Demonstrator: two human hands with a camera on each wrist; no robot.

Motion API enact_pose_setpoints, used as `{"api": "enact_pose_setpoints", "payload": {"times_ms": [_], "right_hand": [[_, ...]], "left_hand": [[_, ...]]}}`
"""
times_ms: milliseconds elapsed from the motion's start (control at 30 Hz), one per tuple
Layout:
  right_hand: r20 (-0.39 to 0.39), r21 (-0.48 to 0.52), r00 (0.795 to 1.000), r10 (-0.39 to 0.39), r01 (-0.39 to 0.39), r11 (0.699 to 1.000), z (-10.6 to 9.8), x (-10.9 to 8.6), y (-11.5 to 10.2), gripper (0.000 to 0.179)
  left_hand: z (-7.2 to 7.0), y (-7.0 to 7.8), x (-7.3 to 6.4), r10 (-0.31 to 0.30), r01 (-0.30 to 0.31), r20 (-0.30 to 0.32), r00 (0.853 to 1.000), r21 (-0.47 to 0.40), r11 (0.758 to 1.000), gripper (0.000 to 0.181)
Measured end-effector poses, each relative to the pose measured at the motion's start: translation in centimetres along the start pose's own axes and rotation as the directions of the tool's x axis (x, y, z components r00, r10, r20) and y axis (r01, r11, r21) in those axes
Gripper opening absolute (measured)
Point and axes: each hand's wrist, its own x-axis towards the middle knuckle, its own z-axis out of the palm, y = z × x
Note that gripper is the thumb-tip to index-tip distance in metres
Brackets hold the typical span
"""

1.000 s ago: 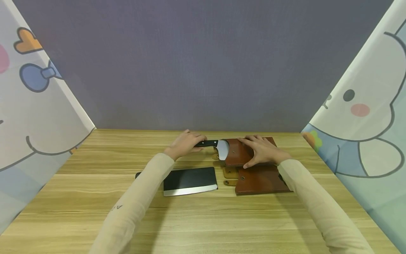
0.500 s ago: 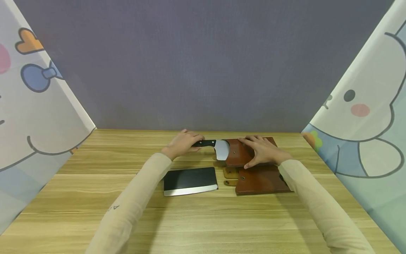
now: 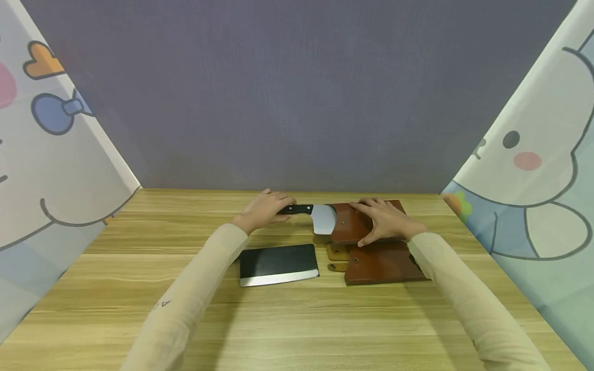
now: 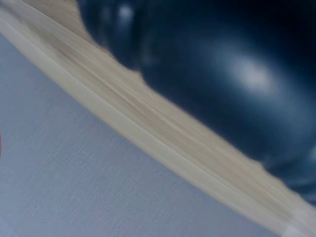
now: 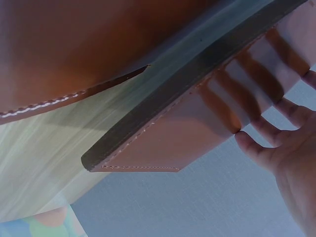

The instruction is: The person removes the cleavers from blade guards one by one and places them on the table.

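My left hand [image 3: 263, 210] grips the black riveted handle [image 3: 297, 208] of a cleaver, whose shiny blade [image 3: 323, 220] points right. The blade's front part is hidden in a brown leather sheath [image 3: 344, 229]. My right hand [image 3: 386, 221] spans this sheath, fingers at its far edge and thumb at its near edge. In the right wrist view the fingertips [image 5: 242, 138] meet the leather edge. Closer to me lies a second brown sheath [image 3: 382, 270] with tan snap straps [image 3: 337, 267], partly under the right forearm.
A wide black cleaver [image 3: 278, 263] with a bright edge lies flat left of the second sheath, its handle behind the left sleeve [image 3: 195, 293]. A grey wall [image 3: 287, 103] backs the wooden table [image 3: 297, 330]. A blurred glossy dark shape [image 4: 222, 74] fills much of the left wrist view.
My left hand has drawn the held cleaver slightly left, so more of its blade shows outside the sheath. The right hand and its sheath stay almost still.
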Motion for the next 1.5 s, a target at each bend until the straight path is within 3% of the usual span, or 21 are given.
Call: {"api": "enact_pose_setpoints", "payload": {"times_ms": [367, 1500], "right_hand": [[0.014, 0.003, 1.000, 0.007, -0.007, 1.000, -0.2, -0.1, 0.0, 0.108], [0.033, 0.006, 0.999, 0.011, -0.011, 1.000, -0.4, -0.4, 0.2, 0.107]], "left_hand": [[-0.3, -0.1, -0.5, 0.016, -0.017, -0.035, 0.999, -0.019, 1.000, 0.034], [-0.5, -1.0, -2.3, 0.020, -0.021, -0.039, 0.999, -0.032, 0.999, 0.036]]}}
